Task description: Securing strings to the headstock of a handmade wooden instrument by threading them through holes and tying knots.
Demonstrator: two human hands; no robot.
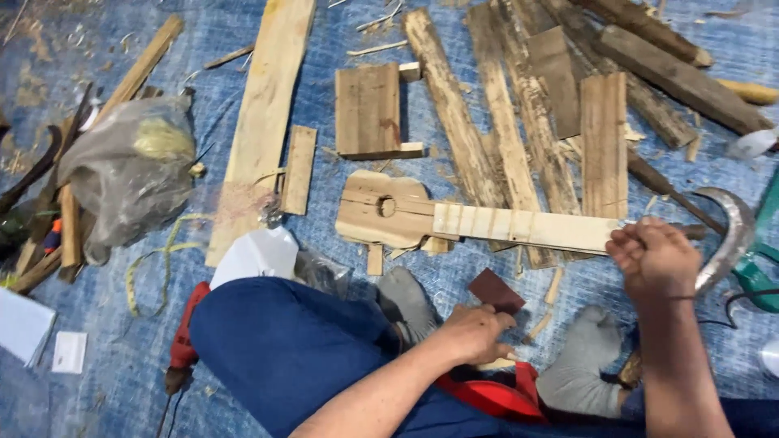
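Observation:
A small wooden guitar-shaped piece (422, 217) lies flat on the blue tarp, its body with a round hole to the left and its pale neck running right. My right hand (653, 258) grips the end of the neck. My left hand (475, 331) pinches a dark reddish-brown piece of sandpaper (497, 290) just below the neck, near my grey-socked feet (406, 302). My blue-trousered knee fills the lower middle of the view.
Rough planks and offcuts (519, 105) lie scattered above. A long pale board (264, 113) runs up the middle left. A curved sickle blade (730, 239) sits at right, a red power drill (185, 337) at lower left, a grey plastic bag (130, 170) at left.

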